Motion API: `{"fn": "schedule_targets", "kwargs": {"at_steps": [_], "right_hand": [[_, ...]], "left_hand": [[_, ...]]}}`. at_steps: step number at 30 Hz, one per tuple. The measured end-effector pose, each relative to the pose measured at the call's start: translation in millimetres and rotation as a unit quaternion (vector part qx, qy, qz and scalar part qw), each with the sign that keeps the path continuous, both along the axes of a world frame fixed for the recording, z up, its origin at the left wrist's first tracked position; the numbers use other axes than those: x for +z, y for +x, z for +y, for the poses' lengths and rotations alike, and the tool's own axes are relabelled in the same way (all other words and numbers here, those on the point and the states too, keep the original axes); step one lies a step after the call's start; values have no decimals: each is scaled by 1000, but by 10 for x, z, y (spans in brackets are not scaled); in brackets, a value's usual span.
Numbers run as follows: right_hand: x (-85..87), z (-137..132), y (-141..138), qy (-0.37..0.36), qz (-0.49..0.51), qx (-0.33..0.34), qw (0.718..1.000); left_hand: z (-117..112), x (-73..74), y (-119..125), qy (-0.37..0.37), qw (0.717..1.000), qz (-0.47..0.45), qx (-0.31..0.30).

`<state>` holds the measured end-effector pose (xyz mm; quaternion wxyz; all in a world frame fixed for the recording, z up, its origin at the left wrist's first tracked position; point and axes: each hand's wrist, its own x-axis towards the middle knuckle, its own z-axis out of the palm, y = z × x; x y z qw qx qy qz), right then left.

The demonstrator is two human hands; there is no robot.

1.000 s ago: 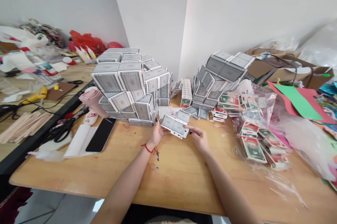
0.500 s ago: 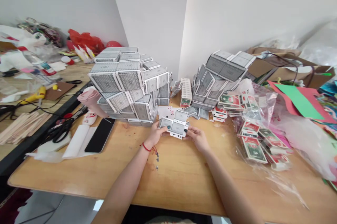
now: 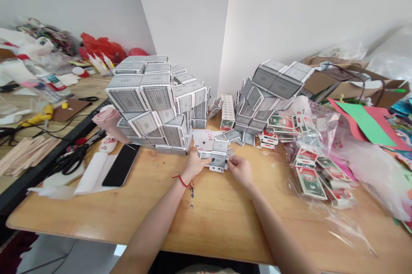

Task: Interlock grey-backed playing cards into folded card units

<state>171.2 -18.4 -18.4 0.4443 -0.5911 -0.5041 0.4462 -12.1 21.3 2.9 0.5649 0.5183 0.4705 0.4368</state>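
Observation:
Between my hands is a small piece made of joined playing cards (image 3: 219,160), grey backs up, with a flap of white card face showing at its near edge. My left hand (image 3: 195,164) grips its left side, thumb on top. The fingers of my right hand (image 3: 240,169) pinch its right edge. Just behind lie loose face-up playing cards (image 3: 202,139) on the table. Blocks built of folded cards rise beyond: a tall left stack (image 3: 151,102) and a leaning right stack (image 3: 262,94).
A phone (image 3: 121,165), a white paper roll (image 3: 92,173) and black scissors (image 3: 74,160) lie left. Card boxes (image 3: 310,182) sit in plastic wrap at right, before coloured paper (image 3: 363,121). An upright column of card boxes (image 3: 227,111) stands between the stacks.
My left hand has shifted slightly right and turned, and the card piece's right flap is bent further up. My right hand stays at its right edge.

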Motion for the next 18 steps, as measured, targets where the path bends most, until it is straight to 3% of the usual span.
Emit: {"fn": "schedule_targets", "kwargs": {"at_steps": [2, 4, 9, 14, 18], "right_hand": [[33, -6, 4, -3, 27, 1, 1000], [82, -8, 20, -35, 118, 43, 991], [123, -2, 42, -129, 345, 123, 922], [91, -8, -21, -143, 379, 122, 906], [141, -16, -83, -135, 375, 116, 910]], "left_hand": [[-8, 6, -1, -1, 1000, -12, 12], [-13, 7, -18, -17, 999, -46, 7], [-32, -16, -49, -65, 986, -155, -19], [-84, -38, -26, -74, 985, -153, -38], [-106, -27, -6, -57, 989, -130, -46]]}}
